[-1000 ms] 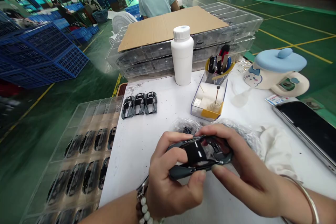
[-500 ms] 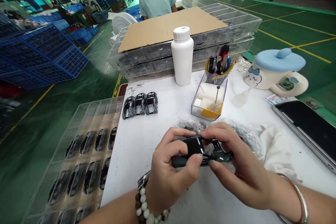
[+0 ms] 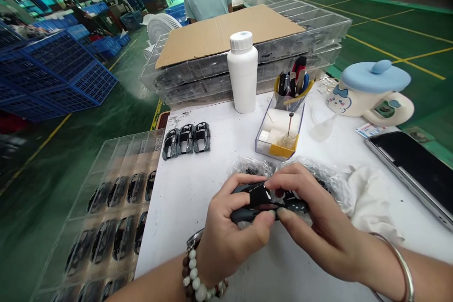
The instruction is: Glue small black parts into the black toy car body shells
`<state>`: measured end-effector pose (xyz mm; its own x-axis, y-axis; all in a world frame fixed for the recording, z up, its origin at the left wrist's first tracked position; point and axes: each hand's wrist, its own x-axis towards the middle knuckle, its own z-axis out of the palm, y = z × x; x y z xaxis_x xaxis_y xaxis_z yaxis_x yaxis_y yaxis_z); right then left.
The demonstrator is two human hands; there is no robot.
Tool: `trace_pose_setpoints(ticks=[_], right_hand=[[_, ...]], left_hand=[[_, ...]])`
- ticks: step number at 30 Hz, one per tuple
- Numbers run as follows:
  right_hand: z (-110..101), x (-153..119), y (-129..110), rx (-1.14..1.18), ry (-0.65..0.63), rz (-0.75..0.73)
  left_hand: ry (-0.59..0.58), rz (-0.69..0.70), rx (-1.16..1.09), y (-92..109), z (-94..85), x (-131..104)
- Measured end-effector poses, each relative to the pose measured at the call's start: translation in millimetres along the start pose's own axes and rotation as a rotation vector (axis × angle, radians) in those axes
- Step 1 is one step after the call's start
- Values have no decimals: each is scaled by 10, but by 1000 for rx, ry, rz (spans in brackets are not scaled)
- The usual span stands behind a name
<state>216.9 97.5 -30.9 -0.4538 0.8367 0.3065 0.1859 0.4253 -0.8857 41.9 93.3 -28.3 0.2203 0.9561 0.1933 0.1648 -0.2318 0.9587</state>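
A glossy black plastic part (image 3: 260, 196), shaped like a small car shell with openings, is held between both hands above the white table (image 3: 184, 198). My left hand (image 3: 231, 222) is closed round its left end, thumb at the near edge and fingers over the far side. With fingertips and thumb, my right hand (image 3: 311, 212) pinches its middle and right portion. Crumpled clear plastic bags (image 3: 329, 174) with dark contents lie just behind the hands. Three similar black shells (image 3: 186, 139) stand in a row at the table's left.
At the left, a clear divided tray (image 3: 116, 155) holds several black shells. Behind stand a white bottle (image 3: 243, 75), a box of cotton and tools (image 3: 278, 144), and stacked trays under cardboard (image 3: 226, 33). A lidded mug (image 3: 357, 99), phone (image 3: 414, 174) and white cloth (image 3: 371, 203) lie rightward. Someone sits beyond.
My right hand has shifted slightly left along the black part, its thumb now close to my left thumb. The part has tilted a little in my hands. The view has moved slightly.
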Motion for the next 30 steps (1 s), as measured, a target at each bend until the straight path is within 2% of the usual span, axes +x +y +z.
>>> trace_pose_setpoints(ticks=[3, 6, 12, 19, 26, 30], right_hand=[[-22, 1, -18, -16, -33, 3], [-31, -11, -30, -34, -13, 3], [-13, -18, -28, -58, 1, -18], [-6, -21, -23, -69, 23, -20], [0, -24, -5, -74, 33, -92], [-25, -20, -3, -35, -5, -152]], left_hand=[[5, -29, -21, 3, -6, -2], [7, -63, -51, 8, -4, 4], [-11, -242, -114, 12, 3, 13], [-22, -292, -169, -9, 3, 6], [21, -201, -61, 46, 8, 15], [57, -35, 44, 59, 4, -2]])
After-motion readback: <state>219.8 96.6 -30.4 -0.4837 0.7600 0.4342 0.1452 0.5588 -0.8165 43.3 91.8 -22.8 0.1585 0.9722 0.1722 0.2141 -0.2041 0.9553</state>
